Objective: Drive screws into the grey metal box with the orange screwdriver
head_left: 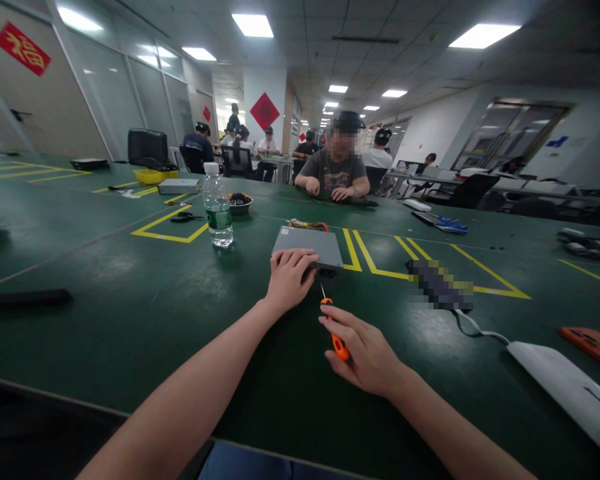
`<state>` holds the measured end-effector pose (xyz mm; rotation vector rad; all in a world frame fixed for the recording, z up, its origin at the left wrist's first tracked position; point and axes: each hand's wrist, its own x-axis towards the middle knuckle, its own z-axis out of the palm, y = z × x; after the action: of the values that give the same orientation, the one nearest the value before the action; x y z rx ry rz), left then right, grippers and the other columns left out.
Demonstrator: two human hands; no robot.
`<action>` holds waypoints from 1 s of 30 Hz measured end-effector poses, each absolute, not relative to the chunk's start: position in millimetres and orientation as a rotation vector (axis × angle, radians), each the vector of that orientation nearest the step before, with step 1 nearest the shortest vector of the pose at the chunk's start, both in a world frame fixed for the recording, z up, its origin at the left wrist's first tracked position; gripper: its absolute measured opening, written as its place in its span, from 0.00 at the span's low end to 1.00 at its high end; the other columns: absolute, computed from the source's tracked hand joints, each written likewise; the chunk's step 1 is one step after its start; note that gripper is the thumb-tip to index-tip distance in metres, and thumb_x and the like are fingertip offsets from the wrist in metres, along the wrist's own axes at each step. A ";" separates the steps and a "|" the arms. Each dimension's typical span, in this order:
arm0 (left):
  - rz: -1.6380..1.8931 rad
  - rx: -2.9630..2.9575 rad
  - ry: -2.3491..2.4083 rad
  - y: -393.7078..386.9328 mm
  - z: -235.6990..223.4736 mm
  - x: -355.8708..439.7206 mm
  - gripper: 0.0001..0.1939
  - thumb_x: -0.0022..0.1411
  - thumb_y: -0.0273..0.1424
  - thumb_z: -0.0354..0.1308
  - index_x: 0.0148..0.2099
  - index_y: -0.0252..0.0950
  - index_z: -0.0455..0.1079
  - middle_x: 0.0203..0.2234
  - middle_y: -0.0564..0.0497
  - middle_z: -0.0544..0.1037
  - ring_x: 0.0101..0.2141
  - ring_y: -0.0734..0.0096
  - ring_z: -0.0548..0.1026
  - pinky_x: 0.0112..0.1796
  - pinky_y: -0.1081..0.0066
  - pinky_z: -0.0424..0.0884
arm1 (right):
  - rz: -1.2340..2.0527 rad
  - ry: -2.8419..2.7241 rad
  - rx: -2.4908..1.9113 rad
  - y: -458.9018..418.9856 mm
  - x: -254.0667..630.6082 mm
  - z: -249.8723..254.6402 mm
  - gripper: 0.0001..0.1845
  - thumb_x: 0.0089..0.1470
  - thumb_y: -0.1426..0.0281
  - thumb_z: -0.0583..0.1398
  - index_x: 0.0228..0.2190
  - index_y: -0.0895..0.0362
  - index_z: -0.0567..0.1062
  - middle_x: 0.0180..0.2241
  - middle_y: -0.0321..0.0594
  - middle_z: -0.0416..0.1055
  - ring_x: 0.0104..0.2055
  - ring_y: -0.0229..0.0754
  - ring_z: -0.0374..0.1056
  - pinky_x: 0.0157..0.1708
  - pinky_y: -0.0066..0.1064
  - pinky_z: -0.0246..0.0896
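A grey metal computer power supply (315, 245) lies flat on the green table, its coloured wires bunched at the far side. My left hand (291, 279) grips its near left corner, fingers over the top and thumb down the near side. Between the thumb and fingers of my right hand (365, 343) is an orange and black screwdriver (339, 347). Its thin shaft points up and away from me, towards the near side of the power supply. The tip appears short of the casing.
Left of the power supply stands a water bottle (219, 210), with a metal bowl (241, 204) behind it. To the right lie a white power bank (563, 380) with a cable and an orange-brown phone (593, 347). A person (333, 170) sits across the table (180, 347).
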<state>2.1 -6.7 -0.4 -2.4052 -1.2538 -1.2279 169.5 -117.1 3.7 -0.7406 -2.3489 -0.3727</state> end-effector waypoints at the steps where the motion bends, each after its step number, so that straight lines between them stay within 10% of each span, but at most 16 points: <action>1: -1.228 -2.407 -1.252 -7.1 0.0 2.1 0.12 0.61 0.31 0.51 0.48 0.44 0.65 0.48 0.53 0.72 0.50 0.65 0.65 0.51 0.60 0.52 | -0.408 -2.329 -0.718 -117.9 172.0 4.8 0.17 0.57 0.66 0.51 0.47 0.61 0.62 0.46 0.54 0.67 0.47 0.47 0.67 0.39 0.37 0.69; 20: -1.251 -2.419 -1.239 -7.1 0.1 1.1 0.12 0.61 0.31 0.50 0.48 0.45 0.65 0.49 0.55 0.71 0.50 0.66 0.64 0.51 0.60 0.51 | -0.605 -2.252 -0.797 -120.6 188.5 11.2 0.04 0.53 0.72 0.54 0.34 0.57 0.66 0.36 0.49 0.71 0.37 0.44 0.71 0.34 0.35 0.70; 30: -1.252 -2.409 -1.231 -4.8 -2.7 1.8 0.12 0.61 0.31 0.51 0.48 0.46 0.65 0.48 0.56 0.71 0.50 0.67 0.64 0.51 0.61 0.51 | -0.402 -2.421 -0.846 -124.1 191.0 5.6 0.17 0.56 0.63 0.52 0.44 0.61 0.65 0.45 0.55 0.66 0.44 0.47 0.68 0.36 0.36 0.69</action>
<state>1.8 -4.8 -2.7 -2.4094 -1.2312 -1.2521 191.0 -124.1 5.6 -0.8465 -2.4210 -0.4023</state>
